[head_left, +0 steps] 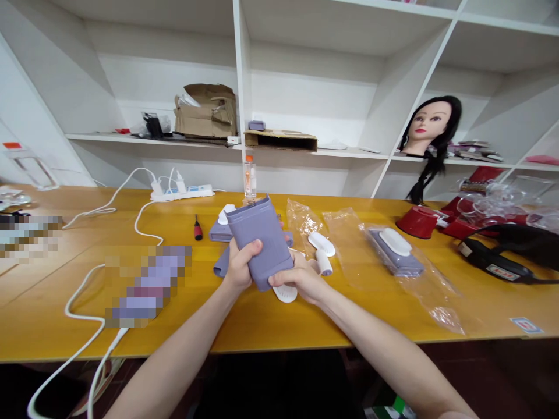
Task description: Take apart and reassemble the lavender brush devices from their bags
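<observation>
Both my hands grip a purple, flat plastic housing (262,241), held tilted above the table. My left hand (240,262) wraps its left side, thumb lying on the front face. My right hand (303,276) pinches the lower right corner, with its other fingers behind. Beneath and behind the housing lie white oval vented pieces, one (322,243) to the right and another (286,293) partly covered by the housing. A short white-and-purple cylinder (324,262) rests close to my right hand. Another purple part with a white piece (221,230) sits behind my left hand.
A bagged purple-and-white unit (395,250) lies to the right, near red parts (417,222) and a black strap (498,259). A red screwdriver (198,228), a power strip (187,192) and white cables are left. An orange-capped bottle (250,177) stands at the back.
</observation>
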Demonstrator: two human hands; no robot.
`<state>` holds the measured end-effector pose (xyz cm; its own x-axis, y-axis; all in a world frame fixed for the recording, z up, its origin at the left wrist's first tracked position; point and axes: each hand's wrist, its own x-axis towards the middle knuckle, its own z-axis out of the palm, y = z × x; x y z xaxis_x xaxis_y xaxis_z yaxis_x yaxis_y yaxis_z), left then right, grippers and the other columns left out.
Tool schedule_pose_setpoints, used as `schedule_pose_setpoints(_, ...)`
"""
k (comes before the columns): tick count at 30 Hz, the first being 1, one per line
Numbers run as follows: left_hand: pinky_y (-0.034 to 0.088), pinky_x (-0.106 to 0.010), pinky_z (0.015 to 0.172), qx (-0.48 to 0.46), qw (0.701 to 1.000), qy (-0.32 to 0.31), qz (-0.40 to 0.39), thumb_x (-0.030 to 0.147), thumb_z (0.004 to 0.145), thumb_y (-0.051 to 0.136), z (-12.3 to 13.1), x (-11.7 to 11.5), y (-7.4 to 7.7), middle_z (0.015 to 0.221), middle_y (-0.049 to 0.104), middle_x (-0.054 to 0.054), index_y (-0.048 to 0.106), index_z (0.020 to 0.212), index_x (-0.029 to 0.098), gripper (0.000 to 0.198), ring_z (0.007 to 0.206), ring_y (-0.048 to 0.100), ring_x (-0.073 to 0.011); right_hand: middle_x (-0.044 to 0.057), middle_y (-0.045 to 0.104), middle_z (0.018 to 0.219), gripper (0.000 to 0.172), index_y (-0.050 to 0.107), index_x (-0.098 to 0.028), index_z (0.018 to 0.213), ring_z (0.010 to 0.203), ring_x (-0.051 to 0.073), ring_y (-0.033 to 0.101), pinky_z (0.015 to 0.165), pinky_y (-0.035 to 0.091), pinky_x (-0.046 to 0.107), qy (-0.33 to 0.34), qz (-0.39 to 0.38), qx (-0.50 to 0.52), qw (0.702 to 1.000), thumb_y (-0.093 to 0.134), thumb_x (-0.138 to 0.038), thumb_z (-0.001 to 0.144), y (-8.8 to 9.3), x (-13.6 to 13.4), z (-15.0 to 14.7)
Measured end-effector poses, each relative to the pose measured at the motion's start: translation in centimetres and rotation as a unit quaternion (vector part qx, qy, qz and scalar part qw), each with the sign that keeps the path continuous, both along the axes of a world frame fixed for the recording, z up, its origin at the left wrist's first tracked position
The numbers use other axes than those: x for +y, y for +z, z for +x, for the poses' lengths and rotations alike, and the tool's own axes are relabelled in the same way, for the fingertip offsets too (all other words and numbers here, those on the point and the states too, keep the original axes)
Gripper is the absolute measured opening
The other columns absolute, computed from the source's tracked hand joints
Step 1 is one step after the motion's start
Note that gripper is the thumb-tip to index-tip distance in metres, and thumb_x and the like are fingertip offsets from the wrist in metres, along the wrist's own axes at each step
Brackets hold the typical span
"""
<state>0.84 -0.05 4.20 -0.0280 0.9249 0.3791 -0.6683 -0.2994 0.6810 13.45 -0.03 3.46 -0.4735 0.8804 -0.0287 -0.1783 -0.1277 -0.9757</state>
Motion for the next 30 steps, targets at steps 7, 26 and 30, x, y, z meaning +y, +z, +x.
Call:
schedule_pose_setpoints(7, 0.054, -0.049, 0.075, 0.019, 1.000, -0.005, 0.010, 0.032, 0.054, 0.074, -0.3, -0.6, 0.7, 0.098, 0.069, -0.013, 0.058, 0.110, 0.019, 0.059, 0.095, 0.063, -0.0378, -0.005, 0.056, 0.060, 0.028, 0.057, -0.016, 0.070, 0.056, 0.010, 0.047, 0.055, 0.035, 0.023, 0.021, 0.026, -0.014, 0.999, 0.072, -0.012, 0.046, 0.6, -0.7, 0.2)
schedule_pose_setpoints(26, 0.053, -0.047, 0.073, 0.029, 0.998, 0.046, 0.012, 0.034, 0.060, 0.070, -0.8, -0.2, 0.8, 0.099, 0.068, -0.012, 0.060, 0.106, 0.018, 0.049, 0.089, 0.065, -0.0339, -0.005, 0.053, 0.063, 0.037, 0.056, -0.017, 0.079, 0.056, 0.009, 0.043, 0.053, 0.031, 0.022, 0.042, 0.024, -0.026, 0.999, 0.075, -0.014, 0.047, 0.8, -0.6, 0.4)
schedule_pose_setpoints(30, 0.054, -0.045, 0.070, 0.043, 0.999, 0.021, 0.020, 0.043, 0.058, 0.069, -0.8, -0.2, 0.7, 0.106, 0.066, -0.015, 0.060, 0.107, 0.017, 0.056, 0.090, 0.064, -0.0342, -0.005, 0.057, 0.070, 0.049, 0.058, -0.018, 0.086, 0.064, 0.010, 0.048, 0.058, 0.036, 0.023, 0.037, 0.056, -0.032, 0.997, 0.081, -0.016, 0.043, 0.8, -0.4, 0.5)
